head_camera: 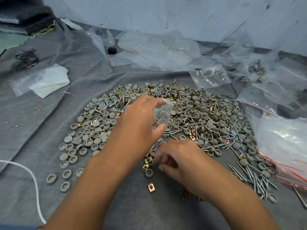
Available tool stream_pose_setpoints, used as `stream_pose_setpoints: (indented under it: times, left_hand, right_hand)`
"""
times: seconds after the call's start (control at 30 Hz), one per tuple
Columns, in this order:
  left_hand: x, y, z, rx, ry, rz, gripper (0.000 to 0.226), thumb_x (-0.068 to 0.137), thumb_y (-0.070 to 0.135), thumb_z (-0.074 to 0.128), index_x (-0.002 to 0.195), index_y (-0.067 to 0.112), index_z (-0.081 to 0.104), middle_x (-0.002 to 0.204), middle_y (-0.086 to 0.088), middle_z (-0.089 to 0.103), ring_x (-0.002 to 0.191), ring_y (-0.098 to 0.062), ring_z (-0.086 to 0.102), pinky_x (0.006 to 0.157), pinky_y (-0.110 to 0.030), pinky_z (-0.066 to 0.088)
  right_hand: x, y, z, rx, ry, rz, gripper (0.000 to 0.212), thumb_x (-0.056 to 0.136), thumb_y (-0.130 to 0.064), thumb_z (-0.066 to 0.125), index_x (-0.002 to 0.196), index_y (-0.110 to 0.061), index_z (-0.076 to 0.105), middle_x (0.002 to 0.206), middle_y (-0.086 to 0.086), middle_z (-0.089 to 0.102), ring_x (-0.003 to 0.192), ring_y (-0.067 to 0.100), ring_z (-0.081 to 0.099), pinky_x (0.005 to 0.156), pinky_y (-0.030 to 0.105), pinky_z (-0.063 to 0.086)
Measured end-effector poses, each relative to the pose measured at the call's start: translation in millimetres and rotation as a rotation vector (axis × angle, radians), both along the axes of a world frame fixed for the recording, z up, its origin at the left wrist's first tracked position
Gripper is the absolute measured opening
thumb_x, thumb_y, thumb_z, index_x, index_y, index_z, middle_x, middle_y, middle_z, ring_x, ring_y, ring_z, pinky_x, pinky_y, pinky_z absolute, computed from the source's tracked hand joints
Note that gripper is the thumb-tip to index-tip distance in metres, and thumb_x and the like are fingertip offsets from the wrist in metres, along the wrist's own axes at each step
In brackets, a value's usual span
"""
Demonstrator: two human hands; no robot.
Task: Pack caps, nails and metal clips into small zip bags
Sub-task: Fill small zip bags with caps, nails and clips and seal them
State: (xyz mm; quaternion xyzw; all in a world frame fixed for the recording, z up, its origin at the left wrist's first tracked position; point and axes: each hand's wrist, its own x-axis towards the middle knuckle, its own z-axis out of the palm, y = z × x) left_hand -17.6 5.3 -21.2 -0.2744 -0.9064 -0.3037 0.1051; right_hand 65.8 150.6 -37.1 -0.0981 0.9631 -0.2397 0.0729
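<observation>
A wide heap of grey caps (93, 127), silver nails (199, 123) and brass-coloured metal clips (192, 132) lies on the grey cloth (49, 113). My left hand (139, 123) holds a small clear zip bag (162, 114) above the heap, with nails and a clip showing inside it. My right hand (179, 158) is lower, at the heap's near edge, its fingers curled and pinching a small brass clip. Loose clips (150, 187) and a cap (149, 172) lie just left of it.
Empty zip bags with red strips are piled at the right (285, 146) and along the back by the wall (159, 50). A folded white cloth in a bag (48, 80) lies at the left. A white cord (35, 180) runs along the near left.
</observation>
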Motion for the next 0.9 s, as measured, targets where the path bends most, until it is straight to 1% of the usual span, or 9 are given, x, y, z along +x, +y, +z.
stream_pose_setpoints:
  times: [0.1, 0.2, 0.27, 0.37, 0.47, 0.57, 0.67, 0.77, 0.9]
  left_hand:
    - [-0.4, -0.2, -0.8, 0.001, -0.002, -0.004, 0.050, 0.085, 0.031, 0.076, 0.132, 0.028, 0.058, 0.111, 0.022, 0.047, 0.086, 0.001, 0.043, 0.080, -0.018, 0.036]
    - [-1.4, -0.9, -1.1, 0.010, -0.003, 0.000, 0.050, 0.085, 0.031, 0.076, 0.131, 0.028, 0.058, 0.110, 0.022, 0.046, 0.086, 0.000, 0.043, 0.080, -0.020, 0.038]
    - [-1.7, -1.4, -0.5, 0.018, 0.005, 0.000, 0.048, 0.085, 0.032, 0.075, 0.130, 0.027, 0.059, 0.109, 0.022, 0.046, 0.085, 0.000, 0.043, 0.079, -0.020, 0.039]
    - [-1.2, -1.6, 0.1, 0.015, 0.010, 0.004, 0.048, 0.085, 0.032, 0.075, 0.130, 0.028, 0.059, 0.108, 0.022, 0.045, 0.084, 0.000, 0.043, 0.078, -0.018, 0.038]
    - [-1.0, -2.2, 0.0, 0.007, 0.007, 0.004, 0.049, 0.086, 0.033, 0.075, 0.131, 0.029, 0.058, 0.108, 0.023, 0.045, 0.084, 0.001, 0.043, 0.079, -0.018, 0.037]
    - [-0.4, -2.3, 0.4, 0.004, 0.005, 0.004, 0.048, 0.086, 0.033, 0.075, 0.131, 0.029, 0.058, 0.107, 0.023, 0.045, 0.083, 0.001, 0.044, 0.077, -0.015, 0.035]
    - [-0.5, -2.1, 0.7, 0.007, -0.002, -0.001, 0.049, 0.086, 0.033, 0.075, 0.132, 0.028, 0.058, 0.108, 0.023, 0.044, 0.080, 0.006, 0.045, 0.071, -0.009, 0.033]
    - [-0.7, -2.2, 0.3, 0.006, -0.005, 0.004, 0.050, 0.086, 0.032, 0.075, 0.132, 0.028, 0.057, 0.108, 0.023, 0.044, 0.083, 0.001, 0.044, 0.076, -0.015, 0.036]
    - [-0.2, -2.4, 1.0, 0.010, -0.006, 0.003, 0.051, 0.086, 0.033, 0.075, 0.133, 0.029, 0.056, 0.108, 0.024, 0.044, 0.082, 0.002, 0.044, 0.078, -0.016, 0.036]
  right_hand:
    - [-1.2, -3.7, -1.5, 0.052, -0.017, 0.004, 0.017, 0.088, -0.033, 0.075, 0.099, -0.034, 0.062, 0.099, -0.016, 0.054, 0.090, 0.004, 0.058, 0.083, 0.031, 0.051]
    - [-2.9, -5.3, -3.4, 0.075, -0.031, -0.018, 0.018, 0.089, -0.032, 0.075, 0.092, -0.034, 0.057, 0.097, -0.015, 0.054, 0.090, 0.007, 0.057, 0.084, 0.035, 0.051]
    - [-2.4, -3.2, -4.4, 0.069, -0.016, -0.067, 0.028, 0.087, -0.037, 0.076, 0.095, -0.037, 0.050, 0.100, -0.016, 0.053, 0.092, 0.007, 0.057, 0.083, 0.034, 0.051]
    - [-3.2, 2.7, -5.5, 0.109, 0.027, -0.127, 0.037, 0.084, -0.046, 0.077, 0.110, -0.040, 0.051, 0.108, -0.019, 0.052, 0.098, 0.003, 0.052, 0.084, 0.030, 0.049]
    - [-7.9, 6.3, -4.8, 0.084, 0.002, -0.154, 0.024, 0.088, -0.038, 0.076, 0.107, -0.036, 0.061, 0.103, -0.017, 0.055, 0.095, 0.003, 0.054, 0.087, 0.032, 0.051]
    - [-7.4, 7.9, -4.7, 0.112, 0.014, -0.134, 0.015, 0.092, -0.031, 0.071, 0.103, -0.036, 0.061, 0.099, -0.017, 0.056, 0.093, 0.003, 0.055, 0.085, 0.032, 0.051]
    - [-4.4, 7.8, -4.1, 0.138, 0.053, -0.118, 0.019, 0.095, -0.029, 0.066, 0.109, -0.039, 0.058, 0.102, -0.019, 0.057, 0.098, 0.003, 0.054, 0.085, 0.031, 0.051]
    - [-4.7, 6.8, -4.0, 0.145, 0.078, -0.126, 0.025, 0.095, -0.025, 0.061, 0.116, -0.039, 0.057, 0.101, -0.018, 0.060, 0.095, 0.004, 0.057, 0.084, 0.030, 0.052]
    - [-6.6, 11.9, -4.6, 0.093, 0.080, -0.167, 0.024, 0.094, -0.017, 0.061, 0.111, -0.034, 0.060, 0.100, -0.018, 0.062, 0.089, 0.000, 0.059, 0.083, 0.027, 0.053]
